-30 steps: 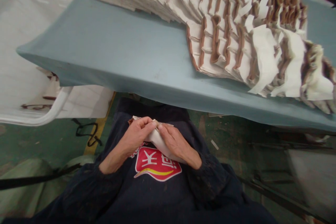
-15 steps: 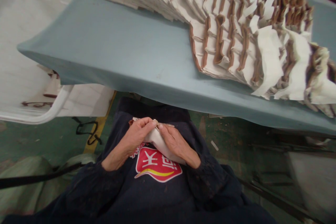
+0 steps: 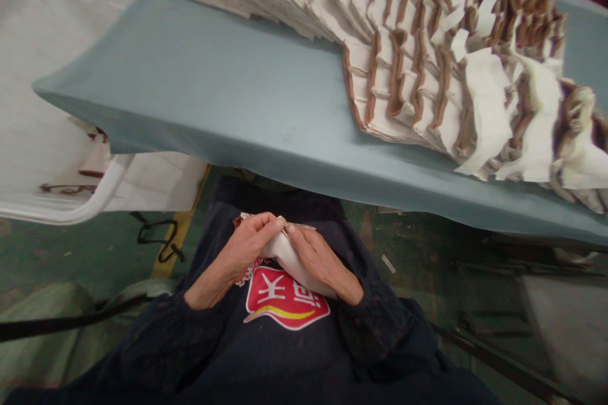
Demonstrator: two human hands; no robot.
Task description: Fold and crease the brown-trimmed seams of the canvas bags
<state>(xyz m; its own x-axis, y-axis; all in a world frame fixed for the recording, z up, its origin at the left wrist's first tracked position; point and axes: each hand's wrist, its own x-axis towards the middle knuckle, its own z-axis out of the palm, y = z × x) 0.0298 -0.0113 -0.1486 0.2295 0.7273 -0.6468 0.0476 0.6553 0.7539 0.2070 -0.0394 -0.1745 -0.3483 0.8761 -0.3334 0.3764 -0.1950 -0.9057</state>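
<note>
Over my lap, both hands hold one white piece with a brown edge, which looks like cloth or thin leather. My left hand has its thumb and fingers pinched on the piece's upper edge. Close beside it, my right hand grips the same edge, fingers pointing toward the left thumb. The thumbs nearly meet at the middle of the piece. Part of the piece hangs below, under my right palm. Beneath it lies my dark apron with a red printed logo.
A blue-grey covered table spans the view ahead. Rows of similar white, brown-edged pieces are stacked on it, with loose white strips on top. At left stands a white plastic bin with a few scraps. A black strap lies on the green floor.
</note>
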